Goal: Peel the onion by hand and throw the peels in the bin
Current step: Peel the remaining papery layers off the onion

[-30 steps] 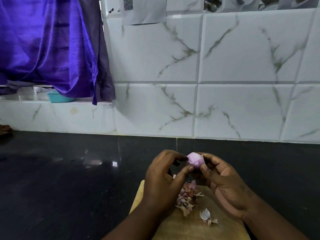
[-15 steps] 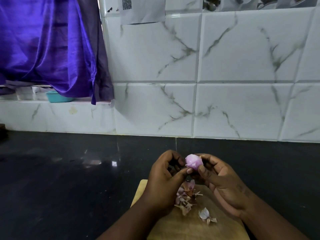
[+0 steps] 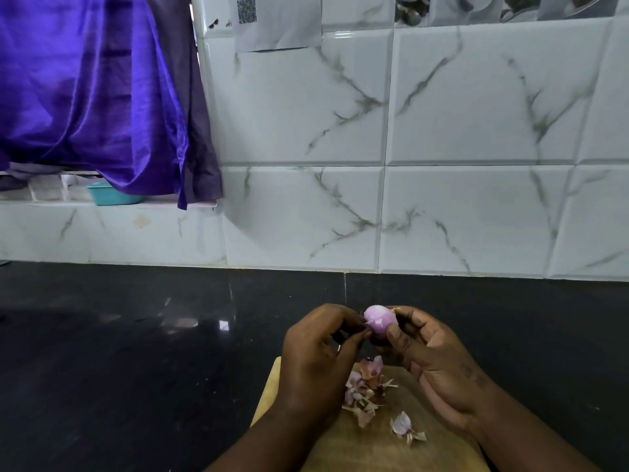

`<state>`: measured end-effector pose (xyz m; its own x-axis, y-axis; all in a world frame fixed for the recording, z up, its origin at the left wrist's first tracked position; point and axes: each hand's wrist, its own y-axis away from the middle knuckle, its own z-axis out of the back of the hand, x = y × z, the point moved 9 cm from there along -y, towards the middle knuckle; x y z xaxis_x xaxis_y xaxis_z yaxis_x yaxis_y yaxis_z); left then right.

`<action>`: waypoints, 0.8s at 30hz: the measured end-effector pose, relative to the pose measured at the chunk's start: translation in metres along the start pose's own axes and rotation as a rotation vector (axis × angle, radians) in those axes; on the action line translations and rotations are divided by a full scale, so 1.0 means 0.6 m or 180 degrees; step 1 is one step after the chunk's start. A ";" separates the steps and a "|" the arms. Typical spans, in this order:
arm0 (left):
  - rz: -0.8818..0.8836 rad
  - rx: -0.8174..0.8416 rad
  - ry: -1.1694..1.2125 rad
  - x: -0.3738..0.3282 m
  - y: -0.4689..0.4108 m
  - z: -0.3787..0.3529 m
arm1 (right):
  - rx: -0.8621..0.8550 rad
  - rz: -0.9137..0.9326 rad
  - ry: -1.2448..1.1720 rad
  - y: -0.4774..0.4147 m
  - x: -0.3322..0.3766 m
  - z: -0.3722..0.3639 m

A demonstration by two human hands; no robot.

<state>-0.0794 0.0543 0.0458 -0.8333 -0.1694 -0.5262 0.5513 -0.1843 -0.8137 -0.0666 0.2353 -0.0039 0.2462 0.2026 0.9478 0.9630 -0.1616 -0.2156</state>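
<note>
A: Is there anything to read here?

B: Only a QR code (image 3: 246, 10). It is printed at the upper left of a white paper sheet (image 3: 282, 28) stuck high on the far tiled wall (image 3: 476, 97).

A: Any words or numbers with it?

B: Just left of the sheet, on the tile, sit a few small dark marks (image 3: 218, 23), too small to make out.

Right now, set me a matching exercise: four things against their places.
Things: 1 small pink onion; 2 pile of papery onion peels; 3 teal plastic tub; 4 white paper sheet with QR code.
Places: A on the ledge under the purple satin cloth; B between the left hand and right hand; C on the wooden cutting board; D on the marbled tile wall.
Pairs: 1-B; 2-C; 3-A; 4-D.
</note>
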 end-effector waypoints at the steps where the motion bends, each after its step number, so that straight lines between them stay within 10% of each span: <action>1: 0.0047 0.0019 -0.0013 -0.001 0.001 -0.001 | -0.0001 -0.0008 0.0021 0.000 -0.001 0.001; 24: 0.0774 0.0674 0.0240 0.023 0.012 -0.038 | -0.0454 0.0414 0.1281 -0.006 0.014 0.029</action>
<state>-0.0880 0.0726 0.0273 -0.6726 -0.1625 -0.7219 0.7240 -0.3459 -0.5968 -0.0658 0.2546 0.0006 0.2750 -0.2158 0.9369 0.8951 -0.2981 -0.3314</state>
